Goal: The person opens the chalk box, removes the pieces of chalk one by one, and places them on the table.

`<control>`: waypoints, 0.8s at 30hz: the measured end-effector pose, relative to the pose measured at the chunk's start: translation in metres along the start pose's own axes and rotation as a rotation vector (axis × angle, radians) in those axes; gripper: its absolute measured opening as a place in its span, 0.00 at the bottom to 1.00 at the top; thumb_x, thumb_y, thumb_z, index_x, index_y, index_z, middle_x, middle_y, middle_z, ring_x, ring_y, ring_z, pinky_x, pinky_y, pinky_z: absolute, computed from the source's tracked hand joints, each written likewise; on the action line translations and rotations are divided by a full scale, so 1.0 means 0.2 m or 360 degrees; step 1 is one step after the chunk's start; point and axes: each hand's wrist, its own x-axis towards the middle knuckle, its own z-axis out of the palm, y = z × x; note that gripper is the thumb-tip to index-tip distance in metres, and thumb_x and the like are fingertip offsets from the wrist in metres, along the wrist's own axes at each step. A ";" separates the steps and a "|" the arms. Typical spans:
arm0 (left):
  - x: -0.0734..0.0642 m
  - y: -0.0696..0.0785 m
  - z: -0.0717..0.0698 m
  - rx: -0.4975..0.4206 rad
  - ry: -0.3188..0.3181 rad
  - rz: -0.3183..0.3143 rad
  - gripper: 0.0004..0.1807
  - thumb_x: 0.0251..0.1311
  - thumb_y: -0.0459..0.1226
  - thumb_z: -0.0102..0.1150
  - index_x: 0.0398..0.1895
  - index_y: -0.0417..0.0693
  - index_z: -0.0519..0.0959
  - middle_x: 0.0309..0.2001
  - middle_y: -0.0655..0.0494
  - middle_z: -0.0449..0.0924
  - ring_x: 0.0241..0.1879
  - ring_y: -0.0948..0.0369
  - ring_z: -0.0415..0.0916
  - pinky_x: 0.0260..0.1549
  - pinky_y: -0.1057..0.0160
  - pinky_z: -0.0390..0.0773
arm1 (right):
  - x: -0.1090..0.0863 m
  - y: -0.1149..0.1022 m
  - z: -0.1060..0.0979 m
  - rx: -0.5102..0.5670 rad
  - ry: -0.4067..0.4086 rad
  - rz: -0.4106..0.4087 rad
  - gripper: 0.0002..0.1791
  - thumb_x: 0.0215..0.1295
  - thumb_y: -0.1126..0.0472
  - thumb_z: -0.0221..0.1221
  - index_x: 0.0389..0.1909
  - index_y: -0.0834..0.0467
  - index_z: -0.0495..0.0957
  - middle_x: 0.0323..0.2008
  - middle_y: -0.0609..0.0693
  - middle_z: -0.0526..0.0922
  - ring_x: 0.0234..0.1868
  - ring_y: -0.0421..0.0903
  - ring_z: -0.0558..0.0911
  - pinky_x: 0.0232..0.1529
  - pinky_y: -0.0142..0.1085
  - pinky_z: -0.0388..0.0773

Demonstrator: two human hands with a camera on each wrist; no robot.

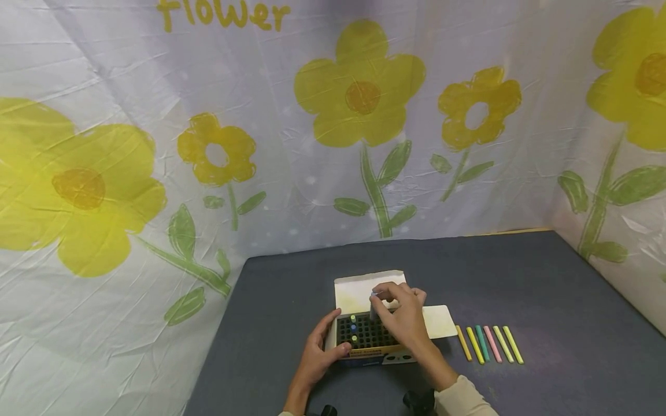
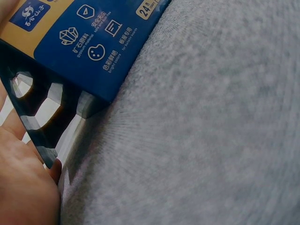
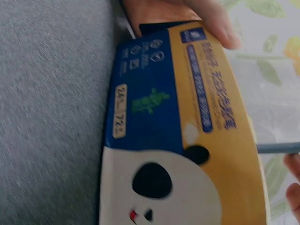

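Note:
A chalk box (image 1: 370, 352) with a blue, yellow and panda-printed front (image 3: 211, 164) stands opened on the table, its black holder (image 1: 370, 332) full of small holes. My left hand (image 1: 318, 348) grips the box's left end, thumb at the front edge and fingers along the side. Between thumb and fingertips, my right hand (image 1: 408, 320) pinches a grey-blue chalk stick (image 1: 373, 307) upright over the holder; its lower end is at the holes. Three chalk ends, a blue one (image 1: 353, 327) between two pale yellow-green ones, show in the left part of the holder.
Right of the box lies a row of several chalk sticks, among them orange (image 1: 463, 343), green (image 1: 482, 343) and pink (image 1: 492, 344). The white lid (image 1: 356, 289) is raised behind the holder, and a side flap (image 1: 439, 322) sticks out right. Flower-printed cloth (image 1: 291, 190) surrounds the dark table (image 1: 572, 323).

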 end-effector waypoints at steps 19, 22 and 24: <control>0.00 0.01 0.01 0.0008 0.0027 -0.0015 0.39 0.60 0.38 0.72 0.74 0.67 0.68 0.78 0.52 0.62 0.79 0.46 0.55 0.68 0.37 0.62 | 0.03 0.17 -0.28 0.0301 -0.0245 0.0253 0.06 0.66 0.64 0.67 0.43 0.56 0.85 0.25 0.48 0.89 0.28 0.40 0.84 0.54 0.53 0.68; 0.00 0.01 0.01 0.0002 0.0029 -0.0023 0.39 0.60 0.38 0.72 0.74 0.67 0.68 0.78 0.52 0.61 0.78 0.46 0.55 0.68 0.37 0.62 | 0.02 0.19 -0.34 0.0294 -0.0266 0.0277 0.07 0.68 0.64 0.66 0.45 0.59 0.84 0.26 0.47 0.89 0.30 0.42 0.84 0.45 0.48 0.75; 0.00 0.01 0.01 0.0000 0.0030 -0.0027 0.39 0.60 0.38 0.72 0.74 0.68 0.68 0.78 0.52 0.61 0.79 0.46 0.55 0.68 0.37 0.62 | 0.02 0.21 -0.38 0.0286 -0.0272 0.0308 0.07 0.68 0.64 0.66 0.45 0.59 0.84 0.26 0.47 0.89 0.32 0.40 0.84 0.47 0.44 0.75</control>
